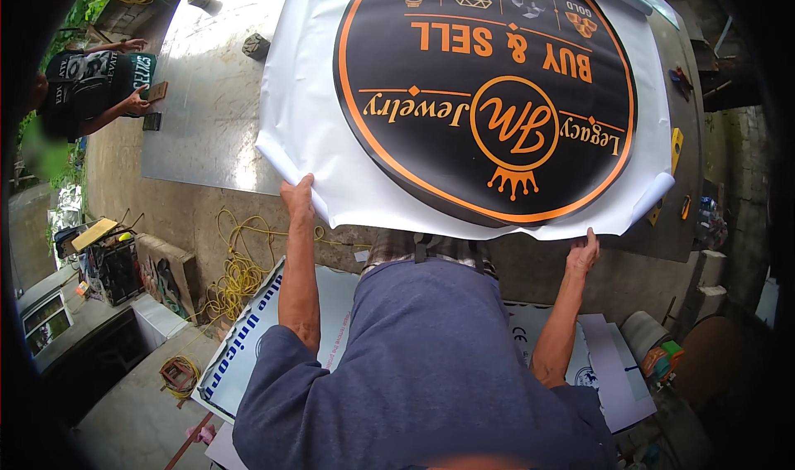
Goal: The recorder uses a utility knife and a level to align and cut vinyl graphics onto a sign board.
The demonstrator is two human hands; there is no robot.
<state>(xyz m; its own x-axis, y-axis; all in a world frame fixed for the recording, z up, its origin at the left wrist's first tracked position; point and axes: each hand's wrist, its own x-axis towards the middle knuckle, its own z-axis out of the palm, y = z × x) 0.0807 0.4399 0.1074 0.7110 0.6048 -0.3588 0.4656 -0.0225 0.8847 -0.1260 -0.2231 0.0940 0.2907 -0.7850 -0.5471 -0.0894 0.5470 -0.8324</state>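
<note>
Banner sheet (489, 97), glossy wht w/ rnd blk-and-orange print & curled corners, partly over shiny gry panel (207, 114), gripped at near edge by L hand (297, 197) & R hand (583, 254).

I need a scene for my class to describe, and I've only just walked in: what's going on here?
A person holds the near edge of a large white printed sheet, the left hand near its left corner and the right hand farther along to the right. Its round black-and-orange design appears upside down from this side, and the near right corner curls up. A shiny metal sheet shows to the left, where another person has a hand by a small brown block.
</note>
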